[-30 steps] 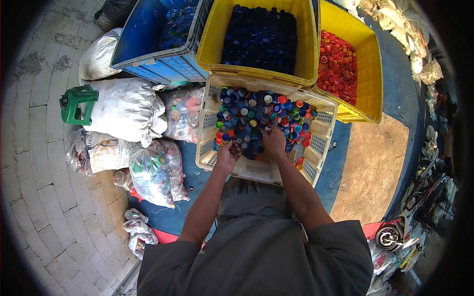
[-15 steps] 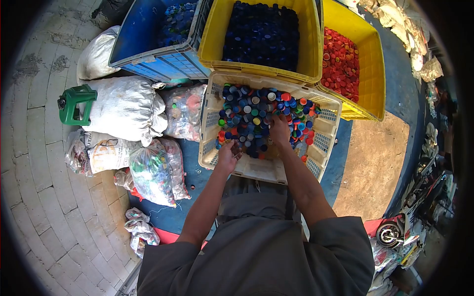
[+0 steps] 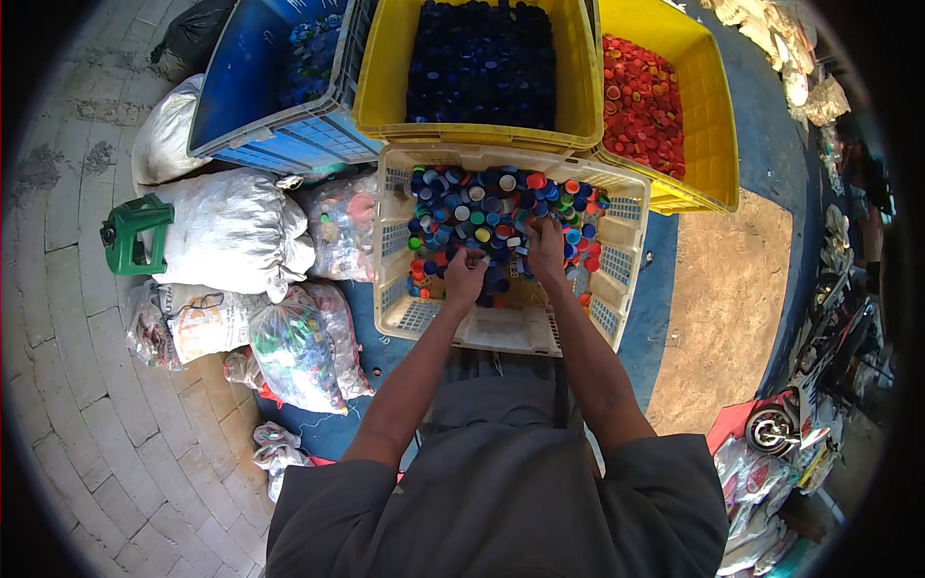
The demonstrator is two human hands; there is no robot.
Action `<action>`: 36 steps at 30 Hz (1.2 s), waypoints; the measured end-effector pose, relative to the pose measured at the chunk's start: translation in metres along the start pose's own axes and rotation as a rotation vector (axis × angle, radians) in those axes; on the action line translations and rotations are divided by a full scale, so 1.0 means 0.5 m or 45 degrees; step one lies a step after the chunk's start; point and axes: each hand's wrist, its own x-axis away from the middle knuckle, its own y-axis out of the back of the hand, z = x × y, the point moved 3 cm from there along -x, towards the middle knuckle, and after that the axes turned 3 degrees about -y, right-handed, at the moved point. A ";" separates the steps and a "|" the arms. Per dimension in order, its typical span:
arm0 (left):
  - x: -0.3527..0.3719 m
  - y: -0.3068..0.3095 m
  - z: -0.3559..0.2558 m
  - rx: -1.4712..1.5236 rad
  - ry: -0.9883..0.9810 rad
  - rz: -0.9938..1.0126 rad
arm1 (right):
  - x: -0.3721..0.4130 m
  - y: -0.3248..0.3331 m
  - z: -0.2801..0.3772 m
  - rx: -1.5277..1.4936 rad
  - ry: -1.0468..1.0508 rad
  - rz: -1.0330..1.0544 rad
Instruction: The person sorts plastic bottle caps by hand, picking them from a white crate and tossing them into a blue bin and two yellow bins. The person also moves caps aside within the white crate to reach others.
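Grip: left hand (image 3: 466, 275) and right hand (image 3: 546, 252) are working over caps (image 3: 483, 205) in the crate (image 3: 511, 333); cannot tell whether either is clamping any; light pinching probably serving best.

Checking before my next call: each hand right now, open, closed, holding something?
Left hand: partly curled at the bottle caps; can't tell if holding one.
Right hand: partly curled among the caps; grip can't be told.

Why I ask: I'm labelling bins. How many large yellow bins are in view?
2. The first yellow bin, holding dark blue caps, stands just beyond the cream crate; the second yellow bin, holding red caps, is right of it. Any behind them would be hidden.
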 end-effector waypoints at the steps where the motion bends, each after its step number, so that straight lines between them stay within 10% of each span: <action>1: -0.009 -0.010 -0.009 -0.180 -0.143 0.012 | 0.011 0.016 0.003 -0.089 -0.081 0.018; 4: -0.040 -0.041 -0.023 -0.472 -0.274 0.092 | 0.050 0.039 -0.010 -1.082 -0.758 0.473; 9: -0.067 -0.076 -0.053 -0.789 -0.219 0.049 | 0.117 0.120 0.046 -1.942 -0.828 0.726; 22: -0.105 -0.096 -0.045 -0.983 -0.215 0.128 | 0.123 0.170 0.062 -2.001 -0.784 0.787; 31: -0.110 -0.096 -0.056 -0.546 -0.411 -0.097 | 0.129 0.171 0.052 -1.945 -0.798 0.794; 36: -0.082 -0.086 -0.098 0.123 0.005 0.176 | 0.126 0.169 0.045 -1.924 -0.839 0.795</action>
